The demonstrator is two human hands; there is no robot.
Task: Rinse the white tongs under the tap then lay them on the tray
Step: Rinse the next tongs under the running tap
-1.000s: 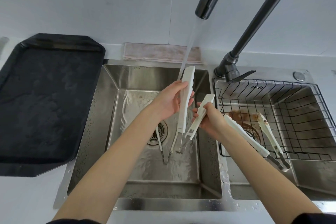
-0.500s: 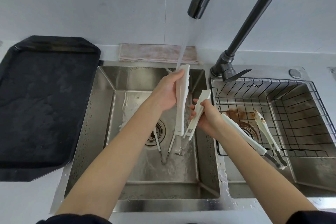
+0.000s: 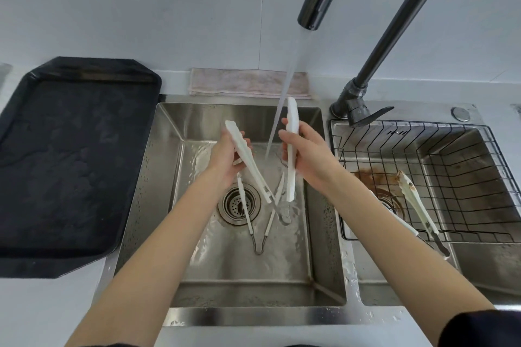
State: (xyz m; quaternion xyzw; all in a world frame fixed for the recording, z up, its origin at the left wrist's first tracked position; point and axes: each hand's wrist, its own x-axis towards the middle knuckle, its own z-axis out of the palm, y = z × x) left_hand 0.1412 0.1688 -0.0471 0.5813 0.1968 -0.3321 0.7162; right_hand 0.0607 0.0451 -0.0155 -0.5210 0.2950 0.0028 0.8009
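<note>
Both tong arms have swung apart, left hand [image 3: 225, 159] and right hand [image 3: 308, 158] each clamped on the white tongs [image 3: 251, 162], water running between the grips, so rinsing continues.

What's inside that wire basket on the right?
The wire basket holds dirty white tongs, tips stained brown. A second white arm shows beside the right forearm, which covers the rest. Brown residue lies beneath.

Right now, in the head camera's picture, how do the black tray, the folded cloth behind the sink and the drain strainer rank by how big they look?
1. black tray, clearly largest
2. folded cloth
3. drain strainer, smallest, partly hidden by tongs lying over it
</note>
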